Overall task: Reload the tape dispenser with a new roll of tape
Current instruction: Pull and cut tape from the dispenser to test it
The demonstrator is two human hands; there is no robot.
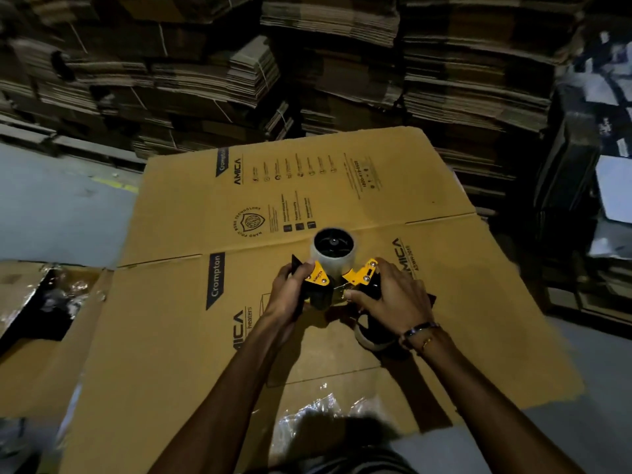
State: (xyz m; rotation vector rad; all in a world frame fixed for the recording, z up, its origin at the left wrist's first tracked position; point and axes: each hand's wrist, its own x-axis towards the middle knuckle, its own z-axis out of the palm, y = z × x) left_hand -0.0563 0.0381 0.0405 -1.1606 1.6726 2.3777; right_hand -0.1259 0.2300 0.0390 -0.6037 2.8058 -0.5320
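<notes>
Left hand [290, 292] and right hand [386, 295] both gripping yellow-black tape dispenser [333, 285], clear tape roll [333, 249] mounted on far end, flattened carton [307, 206] beneath

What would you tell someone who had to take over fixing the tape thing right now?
Left hand grips the tape dispenser by its left side.
Right hand grips its right side, fingers by the yellow front plate.
The tape roll already sits on the dispenser's hub, above the flattened cardboard box.
An old roll core seems to lie under the right wrist.
Left: probably threading the tape end through the front; I cannot see whether that is done.
</notes>
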